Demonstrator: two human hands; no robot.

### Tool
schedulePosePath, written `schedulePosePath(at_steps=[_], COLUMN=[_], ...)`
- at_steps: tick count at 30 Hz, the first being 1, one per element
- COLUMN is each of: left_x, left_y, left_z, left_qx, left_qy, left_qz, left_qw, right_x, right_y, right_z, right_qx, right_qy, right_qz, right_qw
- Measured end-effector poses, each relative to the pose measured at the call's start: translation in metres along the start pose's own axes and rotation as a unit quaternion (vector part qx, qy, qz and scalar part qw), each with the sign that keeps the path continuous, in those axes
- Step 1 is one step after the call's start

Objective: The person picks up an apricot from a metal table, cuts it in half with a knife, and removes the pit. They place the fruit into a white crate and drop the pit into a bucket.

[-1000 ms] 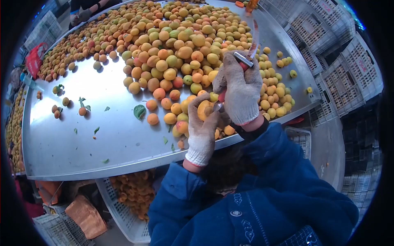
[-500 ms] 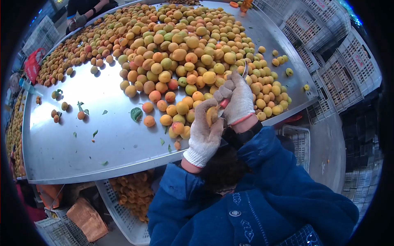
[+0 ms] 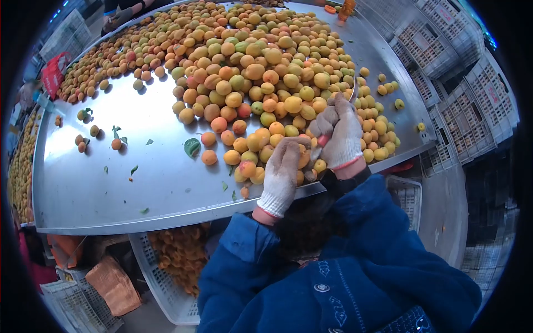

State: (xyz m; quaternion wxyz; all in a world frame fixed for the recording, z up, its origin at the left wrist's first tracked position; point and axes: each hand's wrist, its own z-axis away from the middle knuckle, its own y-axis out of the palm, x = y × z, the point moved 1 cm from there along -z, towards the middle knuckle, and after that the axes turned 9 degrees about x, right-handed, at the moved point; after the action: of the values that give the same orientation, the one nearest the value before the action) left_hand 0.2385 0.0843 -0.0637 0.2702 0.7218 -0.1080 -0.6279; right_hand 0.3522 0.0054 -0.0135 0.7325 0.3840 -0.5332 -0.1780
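Note:
My left hand point(image 3: 282, 171), in a white knitted glove with a soiled finger area, is at the near edge of the apricot pile. Its fingers curl over an apricot point(image 3: 303, 158), which shows beside the fingertips. My right hand point(image 3: 342, 133), gloved alike, is closed around a knife with a red handle point(image 3: 323, 140). The knife's thin curved blade point(image 3: 355, 90) sticks up past the knuckles, over the pile. Loose apricots point(image 3: 257, 141), yellow to orange with some green, lie close around both hands.
The metal table point(image 3: 166, 183) carries a large heap of apricots and scattered leaves point(image 3: 192, 147). Below its front edge stands a white crate point(image 3: 158, 277) with orange fruit pieces. Stacked plastic crates point(image 3: 463, 97) line the right. Another person's hand point(image 3: 117, 19) is at the far left edge.
Half a second ago my hands were close together, with a fruit piece in the left fingers beside the knife. Now they are apart, and the left has reached over an apricot on the pile.

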Motion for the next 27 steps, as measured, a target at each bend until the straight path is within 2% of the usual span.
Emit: schedulePosePath(at_steps=[1,2,3,4,6,8,11,12,14,15,16,18,19,22,23,24,26,27], left_x=[0.000,0.001,0.001,0.001,0.001,0.007,-0.007,-0.016,-0.037,-0.051,-0.067,-0.094,-0.105,-0.126,-0.129,-0.128,-0.112,-0.113], left_y=[0.001,0.002,0.002,0.002,0.003,0.000,-0.007,-0.010,-0.016,-0.019,-0.022,-0.028,-0.039,-0.077,-0.089,-0.103,-0.144,-0.137], left_z=[0.001,0.001,0.002,0.002,-0.001,-0.005,-0.002,0.003,0.016,0.026,0.039,0.064,0.079,0.134,0.149,0.163,0.187,0.187], left_qx=[0.009,0.017,0.012,0.011,0.011,-0.004,-0.021,-0.021,-0.043,-0.061,-0.080,-0.146,-0.187,-0.287,-0.332,-0.375,-0.390,-0.414], left_qy=[0.001,0.001,0.001,-0.020,-0.061,-0.043,0.002,0.003,-0.031,-0.024,-0.016,0.041,0.052,0.058,0.032,0.007,0.045,0.045], left_qz=[-0.028,-0.056,-0.056,-0.046,-0.026,-0.025,-0.059,-0.066,-0.006,-0.020,-0.036,-0.016,-0.047,-0.198,-0.241,-0.281,-0.465,-0.492], left_qw=[1.000,0.998,0.998,0.999,0.998,0.999,0.998,0.998,0.999,0.998,0.996,0.988,0.980,0.935,0.912,0.883,0.794,0.764], right_x=[0.004,0.007,0.005,0.004,0.003,0.004,0.021,0.022,0.023,0.025,0.026,0.025,0.026,0.027,0.028,0.029,0.034,0.037], right_y=[0.000,0.005,0.012,0.010,0.008,0.010,0.003,-0.002,-0.015,-0.017,-0.017,-0.035,-0.041,-0.053,-0.055,-0.057,-0.060,-0.060], right_z=[0.007,0.014,0.020,0.022,0.029,0.039,0.056,0.063,0.083,0.096,0.111,0.136,0.148,0.183,0.191,0.198,0.205,0.205], right_qx=[0.028,0.057,0.038,0.041,0.109,0.097,0.102,0.104,0.121,0.135,0.104,0.120,0.126,0.120,0.120,0.120,0.131,0.136], right_qy=[-0.010,-0.019,-0.046,-0.041,-0.047,-0.049,0.103,0.101,0.218,0.272,0.302,0.364,0.390,0.467,0.470,0.473,0.485,0.498], right_qz=[0.148,0.292,0.347,0.347,0.467,0.445,0.404,0.398,0.244,0.201,0.181,0.128,0.114,0.057,0.075,0.094,0.072,0.057], right_qw=[0.989,0.954,0.936,0.936,0.876,0.889,0.903,0.906,0.937,0.931,0.930,0.915,0.905,0.874,0.871,0.868,0.862,0.854])
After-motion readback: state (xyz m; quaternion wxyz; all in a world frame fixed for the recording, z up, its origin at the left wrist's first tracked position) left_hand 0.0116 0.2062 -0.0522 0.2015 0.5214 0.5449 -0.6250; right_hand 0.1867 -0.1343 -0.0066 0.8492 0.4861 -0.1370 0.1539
